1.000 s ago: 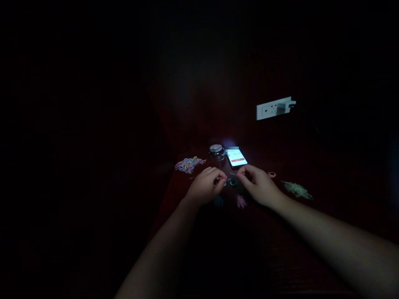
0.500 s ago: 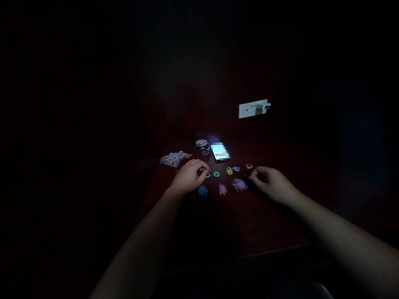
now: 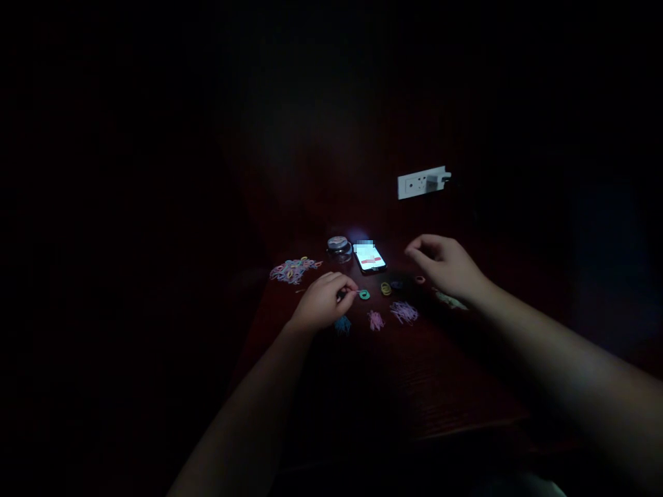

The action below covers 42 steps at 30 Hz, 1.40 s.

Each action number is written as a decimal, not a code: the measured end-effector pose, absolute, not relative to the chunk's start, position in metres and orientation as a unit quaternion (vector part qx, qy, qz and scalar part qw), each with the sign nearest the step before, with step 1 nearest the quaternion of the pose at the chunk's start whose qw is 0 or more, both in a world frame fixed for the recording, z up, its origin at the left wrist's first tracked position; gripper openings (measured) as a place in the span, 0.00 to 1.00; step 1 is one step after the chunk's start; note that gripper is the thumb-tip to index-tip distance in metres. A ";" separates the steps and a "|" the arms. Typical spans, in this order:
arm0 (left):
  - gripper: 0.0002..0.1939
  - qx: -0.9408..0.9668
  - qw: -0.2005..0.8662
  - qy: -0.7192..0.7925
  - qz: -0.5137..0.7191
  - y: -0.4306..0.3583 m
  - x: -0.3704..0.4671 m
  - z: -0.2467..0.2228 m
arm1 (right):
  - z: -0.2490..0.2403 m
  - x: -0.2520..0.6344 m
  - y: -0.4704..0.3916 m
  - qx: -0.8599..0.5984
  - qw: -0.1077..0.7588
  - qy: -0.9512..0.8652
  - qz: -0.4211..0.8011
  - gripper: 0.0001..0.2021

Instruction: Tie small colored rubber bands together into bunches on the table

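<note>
My left hand (image 3: 325, 301) is low over the table, thumb and forefinger pinched beside a green coil of elastic bands (image 3: 364, 295). Something thin and pale shows at its fingertips, too small to name. My right hand (image 3: 446, 266) is raised above the table to the right of the phone, its fingertips together; what they hold, if anything, I cannot make out. Between the hands lie a yellow coil of bands (image 3: 386, 289) and a dark purple one (image 3: 396, 285). Nearer to me are bunches of blue bands (image 3: 342, 325), pink bands (image 3: 376, 320) and lilac bands (image 3: 404, 313).
A mixed pile of colourful bands (image 3: 294, 270) lies at the left. Behind stand a clear lidded jar (image 3: 339, 250) and a lit phone (image 3: 369, 257). Pale bands (image 3: 450, 299) and an orange coil (image 3: 420, 280) are near my right wrist. A wall socket (image 3: 422, 183) holds a plug.
My right hand has risen from beside the lilac bands, moving away from me and uncovering pale bands. My left hand has shifted slightly right, closer to the green coil.
</note>
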<state>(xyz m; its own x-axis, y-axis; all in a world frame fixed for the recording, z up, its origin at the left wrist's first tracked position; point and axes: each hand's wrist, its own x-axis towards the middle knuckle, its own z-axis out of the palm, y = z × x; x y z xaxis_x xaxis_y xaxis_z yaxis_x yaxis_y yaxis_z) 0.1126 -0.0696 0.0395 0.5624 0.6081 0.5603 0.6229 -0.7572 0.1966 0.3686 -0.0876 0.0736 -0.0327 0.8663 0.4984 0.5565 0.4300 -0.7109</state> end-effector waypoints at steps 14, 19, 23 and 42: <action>0.03 -0.892 0.012 -0.327 -0.312 -0.074 0.118 0.044 | 0.032 0.327 -0.081 -0.339 0.384 -0.851 0.117 0.03; 0.04 -0.892 0.010 -0.326 -0.313 -0.077 0.119 0.046 | 0.032 0.330 -0.076 -0.343 0.384 -0.846 0.138 0.02; 0.04 -0.896 0.006 -0.322 -0.305 -0.078 0.120 0.049 | 0.034 0.331 -0.079 -0.336 0.370 -0.855 0.137 0.05; 0.04 -0.894 -0.012 -0.328 -0.304 -0.070 0.114 0.039 | 0.047 0.372 -0.053 -0.372 0.192 -0.894 0.160 0.06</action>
<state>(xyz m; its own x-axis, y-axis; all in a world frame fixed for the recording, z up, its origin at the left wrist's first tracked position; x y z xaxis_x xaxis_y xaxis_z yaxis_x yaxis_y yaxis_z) 0.1143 -0.0702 0.0393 0.5988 0.5946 0.5366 0.5801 -0.7839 0.2213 0.3721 -0.0526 0.0475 -0.6489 0.7271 0.2242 0.6039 0.6714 -0.4296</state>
